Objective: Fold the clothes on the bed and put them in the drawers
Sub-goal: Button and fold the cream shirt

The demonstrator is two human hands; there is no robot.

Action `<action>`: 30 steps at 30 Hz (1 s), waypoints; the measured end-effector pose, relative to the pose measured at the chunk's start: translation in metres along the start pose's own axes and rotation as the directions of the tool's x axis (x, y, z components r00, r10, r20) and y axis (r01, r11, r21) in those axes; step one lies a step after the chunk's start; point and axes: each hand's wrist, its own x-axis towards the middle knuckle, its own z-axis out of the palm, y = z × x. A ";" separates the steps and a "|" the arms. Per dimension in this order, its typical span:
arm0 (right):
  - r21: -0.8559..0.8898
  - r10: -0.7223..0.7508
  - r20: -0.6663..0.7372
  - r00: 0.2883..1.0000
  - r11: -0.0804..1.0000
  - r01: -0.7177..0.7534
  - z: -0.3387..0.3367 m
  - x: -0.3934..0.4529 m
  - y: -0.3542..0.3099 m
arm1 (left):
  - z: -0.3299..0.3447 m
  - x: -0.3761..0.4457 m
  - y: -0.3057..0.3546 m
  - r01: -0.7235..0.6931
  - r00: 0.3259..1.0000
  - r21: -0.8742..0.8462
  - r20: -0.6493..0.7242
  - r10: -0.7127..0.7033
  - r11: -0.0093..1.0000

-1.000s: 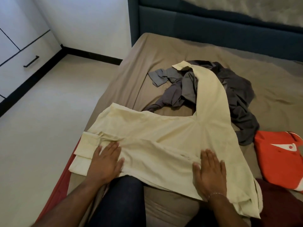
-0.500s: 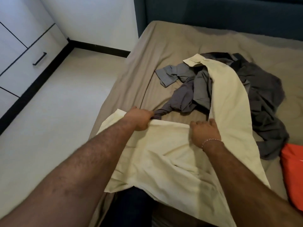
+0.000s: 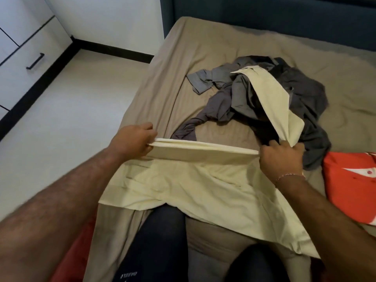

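Observation:
A pale yellow shirt (image 3: 203, 186) lies spread on the bed in front of me, its near part draped over my knees. My left hand (image 3: 132, 141) grips the left end of its far edge. My right hand (image 3: 280, 159) grips the right end, and that edge is lifted taut between the two. One long yellow sleeve (image 3: 270, 94) trails away over a crumpled grey garment (image 3: 301, 98) further back on the bed. An orange garment (image 3: 352, 184) lies at the right. White drawers (image 3: 26, 58) with a black handle stand at the far left.
The bed (image 3: 183, 64) has a tan sheet and a dark blue headboard (image 3: 264, 15) behind it. A pale floor (image 3: 67, 110) lies between the bed's left edge and the drawers. My dark trouser legs (image 3: 158, 241) rest on the bed's near part.
One second ago both hands lay flat on the shirt's near part. They then reached to its far edge, took hold, and now lift it taut off the bed.

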 end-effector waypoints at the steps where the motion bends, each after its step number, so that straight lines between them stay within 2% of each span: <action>1: 0.002 -0.005 -0.032 0.999 1.000 0.005 0.004 -0.015 0.005 | 0.002 -0.015 0.000 -0.016 1.000 0.038 -0.015 0.017 0.999; 5: 0.016 0.050 -0.081 0.995 0.999 -0.048 0.020 -0.084 0.023 | 0.022 -0.082 0.000 0.053 0.998 0.106 0.025 -0.056 0.993; 6: 0.009 0.079 -0.033 0.996 0.997 -0.078 0.027 -0.102 0.028 | 0.032 -0.098 -0.001 0.100 0.992 0.137 0.067 -0.110 0.985; 8: -0.032 0.178 0.149 0.973 0.984 -0.176 0.044 -0.142 0.031 | 0.048 -0.129 0.004 0.175 0.967 0.175 0.156 -0.202 0.969; 10: -0.045 0.224 0.248 0.942 0.974 -0.220 0.064 -0.178 0.030 | 0.062 -0.149 0.013 0.191 0.944 0.205 0.228 -0.237 0.960; 14: 0.147 0.214 0.348 0.913 0.949 -0.278 0.078 -0.216 0.022 | 0.066 -0.164 0.029 0.232 0.926 0.260 0.237 -0.295 0.937; 16: 0.275 0.249 0.327 0.911 0.898 -0.345 0.070 -0.223 0.020 | 0.058 -0.165 0.036 0.271 0.913 0.261 0.235 -0.333 0.927; 18: 0.398 0.304 0.195 0.933 0.845 -0.358 0.060 -0.227 0.018 | 0.048 -0.163 0.047 0.310 0.924 0.200 0.167 -0.344 0.929; 21: 0.461 0.346 -0.039 0.938 0.839 -0.290 0.048 -0.220 0.013 | 0.039 -0.145 0.077 0.257 0.962 0.001 0.099 -0.256 0.966; 23: 0.485 0.352 -0.046 0.935 0.826 -0.288 0.042 -0.206 0.010 | 0.038 -0.128 0.110 0.133 0.987 -0.109 0.104 -0.122 0.985; 27: 0.457 0.334 0.214 0.918 0.796 -0.396 0.052 -0.178 0.013 | 0.056 -0.093 0.187 -0.091 0.995 -0.209 0.024 0.098 0.974; 29: 0.466 0.337 0.311 0.889 0.761 -0.451 0.059 -0.176 0.016 | 0.065 -0.080 0.214 -0.116 0.982 -0.202 0.123 0.143 0.973; 30: 0.497 0.356 0.322 0.877 0.726 -0.476 0.061 -0.178 0.019 | 0.069 -0.072 0.225 -0.088 0.961 -0.189 0.241 0.133 0.978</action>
